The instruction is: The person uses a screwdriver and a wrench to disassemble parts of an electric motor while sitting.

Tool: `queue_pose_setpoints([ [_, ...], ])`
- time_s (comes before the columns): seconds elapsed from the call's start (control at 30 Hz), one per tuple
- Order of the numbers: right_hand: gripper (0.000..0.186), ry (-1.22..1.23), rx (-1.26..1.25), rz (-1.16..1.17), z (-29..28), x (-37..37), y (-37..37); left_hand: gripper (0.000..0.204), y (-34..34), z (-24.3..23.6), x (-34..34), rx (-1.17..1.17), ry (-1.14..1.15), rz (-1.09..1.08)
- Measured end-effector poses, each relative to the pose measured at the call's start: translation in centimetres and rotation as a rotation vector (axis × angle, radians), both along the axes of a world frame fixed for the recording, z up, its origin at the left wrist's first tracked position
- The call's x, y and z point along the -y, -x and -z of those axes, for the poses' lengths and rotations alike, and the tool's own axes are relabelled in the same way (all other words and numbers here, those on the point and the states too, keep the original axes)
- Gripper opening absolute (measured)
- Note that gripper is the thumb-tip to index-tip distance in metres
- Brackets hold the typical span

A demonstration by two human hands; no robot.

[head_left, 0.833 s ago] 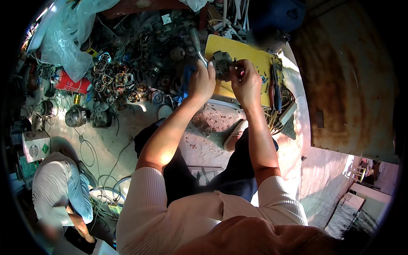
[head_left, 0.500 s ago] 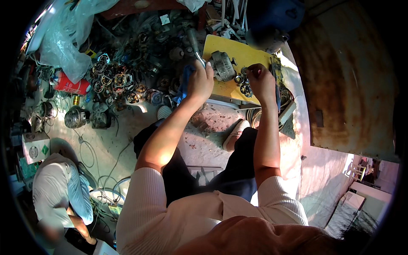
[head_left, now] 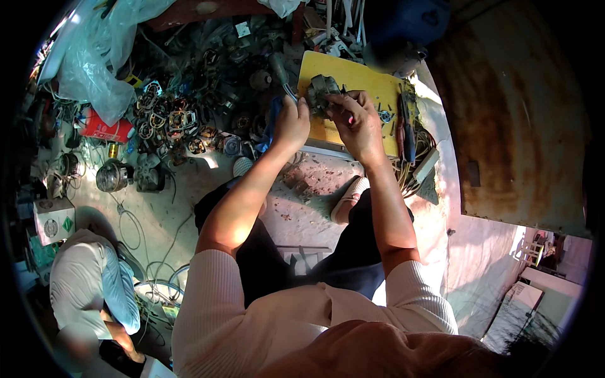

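My left hand is closed around a tool with a grey cylindrical body and a shiny metal part. It is at the left edge of a yellow board. On the board, right beside that hand, stands a grey ribbed metal motor housing. My right hand reaches over the housing's near right side, thumb and fingers drawn together. Whatever they pinch is too small to make out. The hand covers part of the housing and the board.
Small metal parts and pliers with dark and red handles lie on the board's right side. A heap of motor parts spreads to the left, beside a red container. Another person bends at lower left. A rusty metal sheet stands right.
My right hand has moved left from the small round parts to the motor housing. The housing now sits slightly further left and looks turned. My left hand shifted slightly left, still gripping the tool.
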State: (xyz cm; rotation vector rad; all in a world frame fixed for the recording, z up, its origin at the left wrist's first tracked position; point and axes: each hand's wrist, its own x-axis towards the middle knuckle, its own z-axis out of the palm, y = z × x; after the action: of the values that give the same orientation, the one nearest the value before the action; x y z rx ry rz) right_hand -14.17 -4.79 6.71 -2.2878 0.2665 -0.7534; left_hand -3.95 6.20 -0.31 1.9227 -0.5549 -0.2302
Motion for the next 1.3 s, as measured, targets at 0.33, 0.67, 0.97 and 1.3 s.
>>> queue_pose_setpoints([
  [0.33, 0.028, 0.414, -0.106, 0.037, 0.5, -1.2, -1.0, 0.036, -0.3, -0.2, -0.5, -0.152, 0.028, -0.01],
  [0.67, 0.027, 0.466, -0.13, 0.08, 1.7, -2.6, -1.6, 0.038, -1.6, 0.6, -0.8, -0.243, 0.099, -0.102],
  [0.97, 0.02, 0.444, -0.057, 0.12, 1.9, -3.1, -1.7, 0.03, -3.3, 2.3, -1.7, -0.594, 0.369, 0.064],
  [1.3, 0.023, 0.437, -0.031, 0.127, 2.1, -3.5, -1.9, 0.028, -2.1, -1.2, -2.1, -0.816, 0.524, 0.108],
])
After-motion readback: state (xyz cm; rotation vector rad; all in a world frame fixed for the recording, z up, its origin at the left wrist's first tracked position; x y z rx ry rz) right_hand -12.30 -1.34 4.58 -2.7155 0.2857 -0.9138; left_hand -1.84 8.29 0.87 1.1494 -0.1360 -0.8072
